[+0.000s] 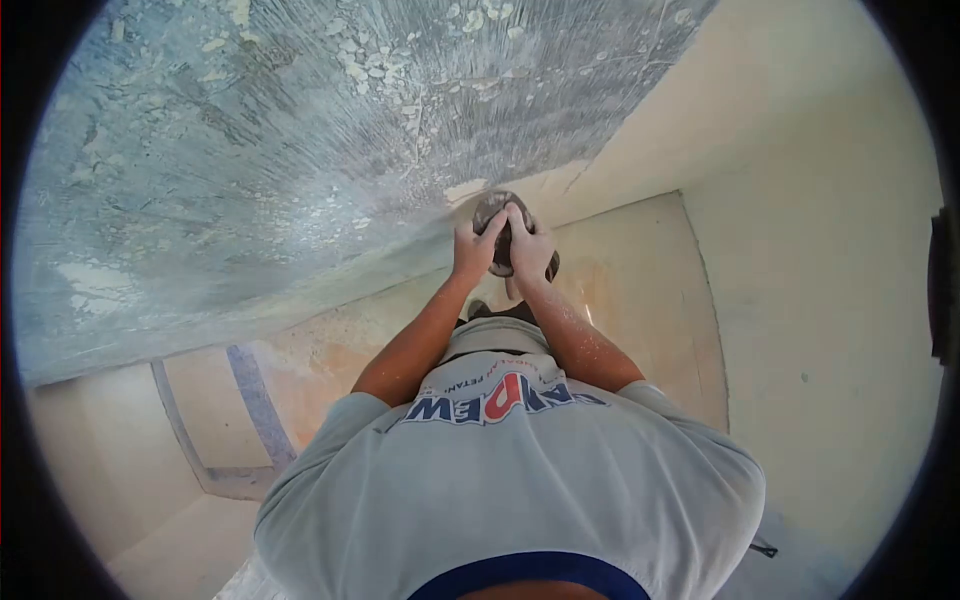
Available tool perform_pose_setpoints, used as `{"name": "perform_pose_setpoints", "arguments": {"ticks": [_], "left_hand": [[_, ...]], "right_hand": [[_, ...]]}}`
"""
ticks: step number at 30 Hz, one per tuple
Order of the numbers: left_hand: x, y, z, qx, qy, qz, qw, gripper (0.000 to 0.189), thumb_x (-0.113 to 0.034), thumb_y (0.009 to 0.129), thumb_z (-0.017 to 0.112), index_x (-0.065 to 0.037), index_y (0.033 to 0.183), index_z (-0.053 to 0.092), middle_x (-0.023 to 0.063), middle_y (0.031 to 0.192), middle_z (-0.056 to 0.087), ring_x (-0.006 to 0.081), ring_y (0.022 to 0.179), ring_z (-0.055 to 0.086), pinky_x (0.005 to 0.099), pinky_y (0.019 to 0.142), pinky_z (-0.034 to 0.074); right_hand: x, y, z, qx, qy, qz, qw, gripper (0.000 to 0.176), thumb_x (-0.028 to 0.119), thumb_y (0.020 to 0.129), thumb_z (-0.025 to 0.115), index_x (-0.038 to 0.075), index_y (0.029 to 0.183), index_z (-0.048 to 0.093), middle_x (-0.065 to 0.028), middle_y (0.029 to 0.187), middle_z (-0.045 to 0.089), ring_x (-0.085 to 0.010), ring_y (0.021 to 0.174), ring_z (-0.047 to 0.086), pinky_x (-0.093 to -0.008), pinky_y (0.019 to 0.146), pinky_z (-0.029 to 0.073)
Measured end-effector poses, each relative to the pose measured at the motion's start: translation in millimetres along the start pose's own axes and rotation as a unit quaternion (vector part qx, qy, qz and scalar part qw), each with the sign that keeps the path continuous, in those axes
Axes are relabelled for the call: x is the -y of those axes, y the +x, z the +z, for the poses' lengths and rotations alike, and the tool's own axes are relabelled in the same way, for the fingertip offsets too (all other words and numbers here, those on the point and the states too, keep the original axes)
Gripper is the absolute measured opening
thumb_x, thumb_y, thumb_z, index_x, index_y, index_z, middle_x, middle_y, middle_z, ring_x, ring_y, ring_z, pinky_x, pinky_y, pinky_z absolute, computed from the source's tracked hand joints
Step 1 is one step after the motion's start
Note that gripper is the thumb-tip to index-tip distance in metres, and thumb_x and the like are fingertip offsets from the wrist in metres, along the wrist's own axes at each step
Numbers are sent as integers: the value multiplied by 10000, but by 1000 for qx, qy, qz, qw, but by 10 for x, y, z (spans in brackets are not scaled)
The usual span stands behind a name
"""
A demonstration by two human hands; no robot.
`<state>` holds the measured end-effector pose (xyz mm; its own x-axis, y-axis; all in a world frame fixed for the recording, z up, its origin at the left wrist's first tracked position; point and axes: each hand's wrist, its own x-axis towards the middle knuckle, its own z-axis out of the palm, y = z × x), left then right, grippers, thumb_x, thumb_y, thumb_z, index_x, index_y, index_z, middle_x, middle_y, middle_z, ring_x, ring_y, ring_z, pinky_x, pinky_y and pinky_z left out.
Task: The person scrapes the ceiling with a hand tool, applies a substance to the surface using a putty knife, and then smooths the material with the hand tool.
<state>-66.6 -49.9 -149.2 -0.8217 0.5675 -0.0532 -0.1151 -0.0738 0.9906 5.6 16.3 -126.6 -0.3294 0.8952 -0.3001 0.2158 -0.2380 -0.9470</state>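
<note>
A dark, rounded hand tool [492, 208] with pale dust on it is held in front of my body at the lower edge of a wall. My left hand [472, 248] is closed round its left side. On the other side, my right hand [532, 246] grips it too, and the thumbs meet near the top. The tool's exact kind is not plain. Just beyond it rises a grey, streaked wall surface [300, 170] with chipped, pale patches. Whether the tool touches the wall cannot be told. White dust specks cover my forearms.
A smooth cream wall [820, 260] stands on the right, with a dark object [941, 285] at the view's edge. Below lies a stained, tan floor [630, 290]. A grey-blue strip [258, 400] runs along a pale panel at the lower left.
</note>
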Motion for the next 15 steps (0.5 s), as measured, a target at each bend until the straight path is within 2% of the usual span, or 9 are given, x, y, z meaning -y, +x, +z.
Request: {"name": "perform_pose_setpoints", "arguments": {"ticks": [1, 3, 4, 5, 7, 9, 11, 12, 15], "left_hand": [[-69, -10, 14, 1, -2, 3, 1000, 285, -238, 899, 723, 42, 946, 704, 45, 830, 709, 83, 776, 614, 298, 675, 507], [-262, 78, 41, -34, 9, 47, 998, 286, -236, 903, 720, 44, 960, 702, 38, 847, 708, 78, 788, 610, 295, 686, 507], [-350, 92, 10, -3, 11, 4, 1000, 285, -229, 903, 722, 44, 983, 699, 38, 881, 710, 81, 804, 615, 291, 699, 510], [-319, -32, -10, -6, 12, -6, 1000, 285, -229, 903, 722, 44, 983, 699, 38, 881, 710, 81, 804, 615, 291, 699, 510], [-330, 19, 6, -18, -8, 40, 999, 285, -224, 904, 722, 39, 1011, 698, 44, 912, 714, 88, 834, 626, 292, 725, 510], [-249, -115, 1, -15, 17, 38, 999, 275, -215, 909, 713, 34, 1026, 701, 51, 923, 718, 103, 861, 640, 299, 750, 513], [-199, -29, 34, -41, -46, -28, 998, 274, -217, 910, 709, 31, 1026, 706, 54, 923, 720, 112, 879, 647, 305, 772, 515], [-367, 73, 18, -29, -17, 31, 999, 266, -217, 908, 709, 23, 1024, 709, 55, 914, 721, 115, 852, 651, 308, 759, 521], [-406, 46, -58, -6, -5, 3, 1000, 268, -232, 900, 717, 17, 999, 714, 50, 876, 720, 111, 808, 650, 307, 729, 523]], "right_hand": [[-20, 22, 25, -1, 0, -4, 1000, 594, 522, 844, 699, -37, 1046, 716, -178, 884, 705, -263, 834, 676, -376, 784, 521], [8, 149, 145, -49, -28, -27, 998, 464, 368, 858, 755, -79, 978, 720, -75, 802, 702, -113, 732, 605, -317, 681, 513], [398, -14, 94, -33, -25, -5, 999, 436, 343, 867, 751, -77, 978, 723, -73, 808, 705, -105, 744, 613, -306, 694, 518], [203, -55, 54, -32, -31, 4, 999, 436, 343, 867, 751, -77, 978, 723, -73, 808, 705, -105, 744, 613, -306, 694, 518], [141, 45, 101, -21, -5, -70, 997, 410, 324, 872, 748, -73, 973, 725, -71, 809, 705, -107, 736, 618, -296, 686, 519], [-50, -24, 35, -4, 20, -61, 998, 381, 302, 882, 742, -67, 978, 726, -67, 815, 705, -104, 731, 617, -284, 680, 515], [-198, 147, 111, -25, -59, -33, 997, 607, 560, 839, 689, -7, 1052, 728, -197, 877, 726, -310, 829, 700, -398, 794, 523], [-21, 146, 170, -20, -29, -30, 999, 608, 565, 841, 683, -7, 1043, 730, -208, 873, 722, -320, 823, 700, -410, 790, 525], [-50, 127, 137, 4, -10, -51, 999, 558, 506, 850, 708, -23, 1029, 726, -187, 871, 727, -271, 813, 698, -397, 770, 529]]}}
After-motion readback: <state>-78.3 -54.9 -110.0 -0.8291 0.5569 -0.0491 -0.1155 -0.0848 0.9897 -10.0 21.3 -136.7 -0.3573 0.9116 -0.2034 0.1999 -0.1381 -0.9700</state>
